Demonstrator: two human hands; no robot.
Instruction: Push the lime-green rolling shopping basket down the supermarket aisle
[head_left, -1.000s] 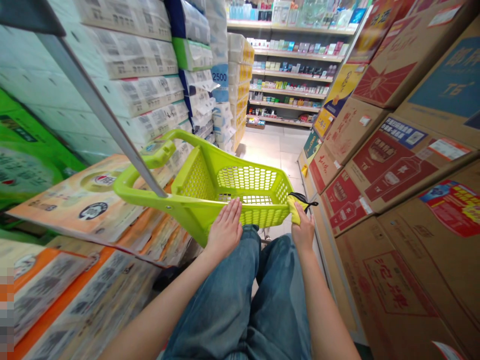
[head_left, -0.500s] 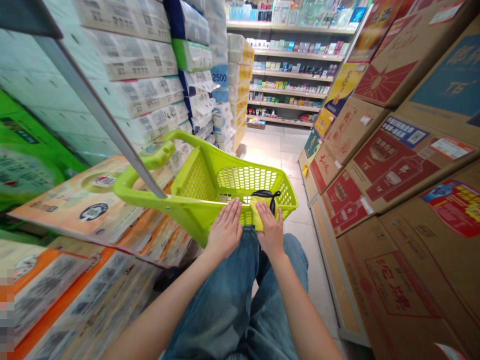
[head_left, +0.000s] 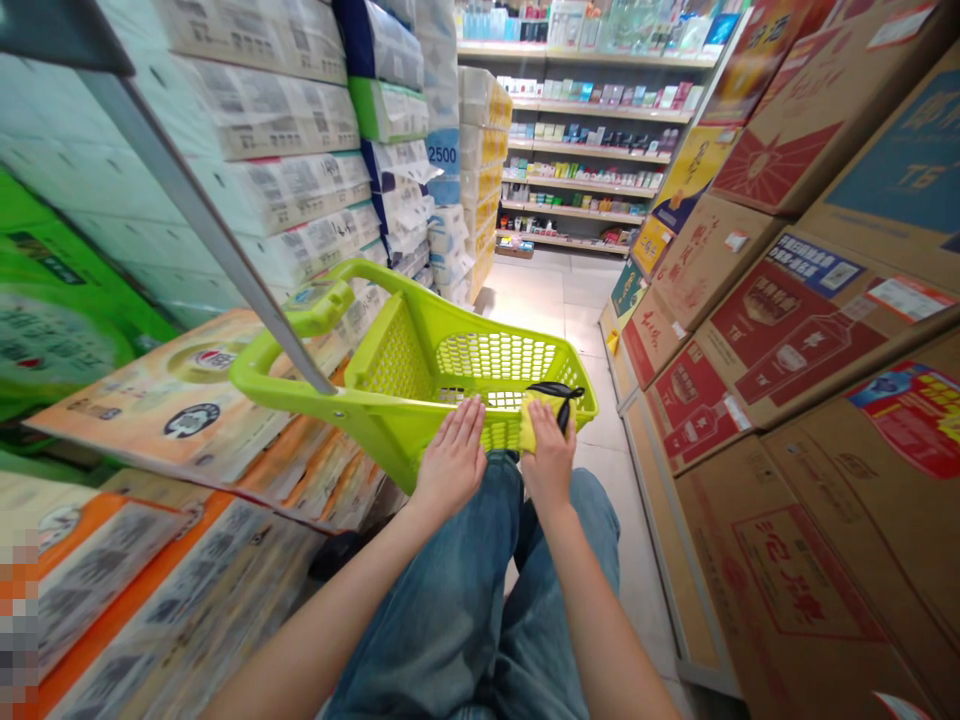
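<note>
- Right grip (head_left: 551,455): partly closed, fingers bent over a yellow cloth (head_left: 529,425) and pressing it to the near rim of the basket. Can't tell how tight, the fingertips' undersides and palm are hidden.
- Black strap (head_left: 559,390) is bunched up against that cloth, just past the fingers, kinda sticking out over the basket's inside.
- Left grip (head_left: 454,455) sits a bit left of the right one, basically open: fingers nearly straight and together, laid on the same rim, nothing picked up.
- The lime-green shopping basket (head_left: 388,350) is right beyond both grips, perforated sides, its handle end off to the left and the narrower end just right of the cloth.
- A metal pole (head_left: 202,210) slants up and left from that handle end, well apart from the right grip.
- Jeans (head_left: 450,600) are right under the grips, knees close to the basket.
- Further left: stacks of wrapped tissue packs (head_left: 277,110).
- Further right: piled cardboard boxes (head_left: 810,480).
- Way out ahead: tiled floor (head_left: 581,290), then shelves (head_left: 585,145) full of small packages.
</note>
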